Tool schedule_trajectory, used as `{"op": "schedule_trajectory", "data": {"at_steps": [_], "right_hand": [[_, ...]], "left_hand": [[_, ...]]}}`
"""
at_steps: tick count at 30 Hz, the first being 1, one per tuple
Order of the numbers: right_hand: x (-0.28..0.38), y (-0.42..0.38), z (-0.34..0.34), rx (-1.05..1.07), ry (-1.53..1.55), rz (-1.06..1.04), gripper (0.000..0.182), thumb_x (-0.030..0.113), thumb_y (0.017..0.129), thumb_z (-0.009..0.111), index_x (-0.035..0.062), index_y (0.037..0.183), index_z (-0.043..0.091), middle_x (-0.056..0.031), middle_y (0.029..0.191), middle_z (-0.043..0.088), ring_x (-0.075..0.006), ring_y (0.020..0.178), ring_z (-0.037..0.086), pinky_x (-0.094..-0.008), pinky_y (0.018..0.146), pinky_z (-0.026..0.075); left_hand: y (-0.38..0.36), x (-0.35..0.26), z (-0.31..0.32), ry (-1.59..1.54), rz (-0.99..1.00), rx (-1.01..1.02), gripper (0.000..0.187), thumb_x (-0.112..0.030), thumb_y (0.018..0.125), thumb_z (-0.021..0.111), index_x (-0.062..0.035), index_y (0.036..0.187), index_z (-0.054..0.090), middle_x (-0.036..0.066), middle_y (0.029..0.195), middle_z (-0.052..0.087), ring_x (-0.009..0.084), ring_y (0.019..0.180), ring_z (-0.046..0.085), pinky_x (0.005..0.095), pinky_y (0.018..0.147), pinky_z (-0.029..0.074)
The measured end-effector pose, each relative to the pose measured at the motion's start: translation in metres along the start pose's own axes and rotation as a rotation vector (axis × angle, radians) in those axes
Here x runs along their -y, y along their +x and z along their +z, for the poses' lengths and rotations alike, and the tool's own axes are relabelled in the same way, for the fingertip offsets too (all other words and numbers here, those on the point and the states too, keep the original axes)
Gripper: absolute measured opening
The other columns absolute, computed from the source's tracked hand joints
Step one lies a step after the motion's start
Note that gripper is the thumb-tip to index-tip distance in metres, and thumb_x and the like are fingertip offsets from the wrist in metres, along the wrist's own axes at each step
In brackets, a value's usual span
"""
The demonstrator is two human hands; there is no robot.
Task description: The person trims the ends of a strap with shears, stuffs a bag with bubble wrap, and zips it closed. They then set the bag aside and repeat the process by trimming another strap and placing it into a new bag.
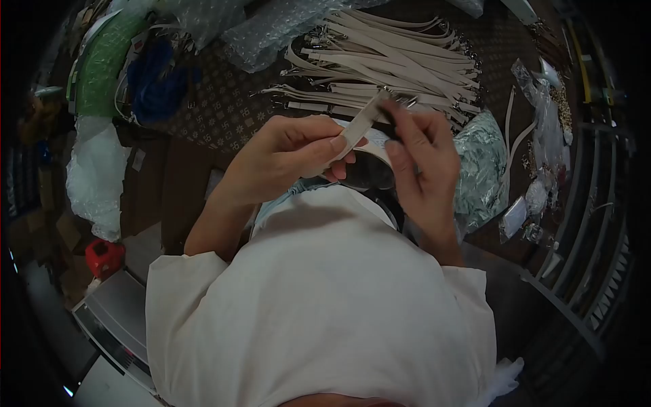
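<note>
From where I stand, the left hand (pixel 288 152) is at the centre of the frame, thumb and fingers closed in a pinch on a pale strap (pixel 363 124). The strap is tilted: its flat section runs from the left fingertips up and to the right, ending near metal hardware (pixel 400 99) at upper centre. Another pale section curves below, between the two hands.

The right hand (pixel 427 152) is just right of the strap, fingers partly bent. Its index finger is blurred beside the hardware; whether it grips anything cannot be told.

Beyond the hands, at upper centre, a pile of straps (pixel 400 57) lies on a dark patterned surface (pixel 217 108). Clear bubble wrap (pixel 271 34) adjoins the pile at its upper left. A blue bundle (pixel 159 81) and a green roll (pixel 105 78) occupy the upper left. A bulging clear bag (pixel 481 166) sits right of the right hand. A red object (pixel 105 258) is at lower left.
</note>
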State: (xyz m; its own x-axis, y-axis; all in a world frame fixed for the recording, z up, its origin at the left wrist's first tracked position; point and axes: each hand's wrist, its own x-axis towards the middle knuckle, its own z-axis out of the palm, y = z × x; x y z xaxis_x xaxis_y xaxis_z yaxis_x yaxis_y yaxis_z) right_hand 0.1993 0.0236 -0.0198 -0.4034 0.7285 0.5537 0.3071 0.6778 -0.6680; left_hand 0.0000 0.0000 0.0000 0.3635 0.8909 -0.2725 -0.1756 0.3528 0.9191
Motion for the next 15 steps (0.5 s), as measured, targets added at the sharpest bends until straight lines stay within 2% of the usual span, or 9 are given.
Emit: {"op": "schedule_trajectory", "data": {"at_steps": [2,3,5,6,9,11,15], "right_hand": [[0.005,0.002,-0.007,-0.122,-0.07,0.214,0.036,0.008,0.076,0.066,0.0008,0.11,0.059,-0.008,0.079,0.051,-0.0145,0.066,0.048,-0.023,0.056,0.041],[0.003,-0.001,-0.006,-0.103,-0.079,0.225,0.036,0.008,0.076,0.066,0.0008,0.11,0.059,-0.008,0.079,0.051,-0.0145,0.066,0.048,-0.023,0.056,0.041],[-0.001,-0.002,-0.007,-0.224,-0.053,0.218,0.035,0.006,0.076,0.065,0.0004,0.11,0.06,-0.008,0.078,0.05,-0.0129,0.065,0.046,-0.0227,0.054,0.039],[0.0,-0.003,-0.009,-0.22,-0.049,0.22,0.035,0.006,0.076,0.065,0.0004,0.11,0.06,-0.008,0.078,0.05,-0.0129,0.065,0.046,-0.0227,0.054,0.039],[0.003,-0.008,-0.017,-0.08,-0.082,0.122,0.038,0.009,0.073,0.068,0.0014,0.11,0.06,-0.0072,0.076,0.051,-0.0141,0.062,0.046,-0.0242,0.051,0.038],[0.001,-0.01,-0.02,0.059,-0.192,-0.027,0.042,0.014,0.068,0.072,0.003,0.107,0.062,-0.0051,0.071,0.051,-0.0159,0.058,0.046,-0.0256,0.049,0.038],[0.001,-0.002,-0.026,0.126,-0.25,-0.149,0.044,0.019,0.062,0.074,0.0052,0.103,0.064,-0.0036,0.068,0.052,-0.0175,0.056,0.046,-0.0264,0.048,0.038]], "left_hand": [[-0.002,-0.003,0.005,0.073,0.055,0.008,0.022,-0.009,0.09,0.047,0.0051,0.1,0.061,0.007,0.079,0.059,0.0096,0.064,0.055,0.0215,0.06,0.045],[-0.002,0.002,0.003,0.05,0.049,0.008,0.022,-0.009,0.09,0.047,0.0051,0.1,0.061,0.007,0.079,0.059,0.0096,0.064,0.055,0.0215,0.06,0.045],[-0.002,0.001,0.002,0.063,0.001,-0.008,0.024,-0.01,0.091,0.046,0.0052,0.102,0.06,0.006,0.075,0.059,0.0088,0.064,0.055,0.0213,0.059,0.045],[-0.003,0.001,0.001,0.061,-0.001,-0.013,0.024,-0.01,0.091,0.046,0.0052,0.102,0.06,0.006,0.075,0.059,0.0088,0.064,0.055,0.0213,0.059,0.045],[-0.003,0.001,0.001,0.068,-0.026,0.013,0.025,-0.011,0.091,0.045,0.0053,0.103,0.059,0.004,0.071,0.058,0.0074,0.062,0.053,0.0197,0.056,0.043],[-0.003,-0.002,0.002,0.151,-0.008,0.029,0.024,-0.009,0.089,0.048,0.005,0.105,0.058,0.003,0.067,0.057,0.0058,0.059,0.051,0.0181,0.053,0.04],[-0.001,-0.004,0.003,0.201,-0.014,0.132,0.021,-0.006,0.086,0.051,0.0043,0.103,0.06,0.002,0.066,0.056,0.0043,0.057,0.048,0.0175,0.05,0.037]]}}
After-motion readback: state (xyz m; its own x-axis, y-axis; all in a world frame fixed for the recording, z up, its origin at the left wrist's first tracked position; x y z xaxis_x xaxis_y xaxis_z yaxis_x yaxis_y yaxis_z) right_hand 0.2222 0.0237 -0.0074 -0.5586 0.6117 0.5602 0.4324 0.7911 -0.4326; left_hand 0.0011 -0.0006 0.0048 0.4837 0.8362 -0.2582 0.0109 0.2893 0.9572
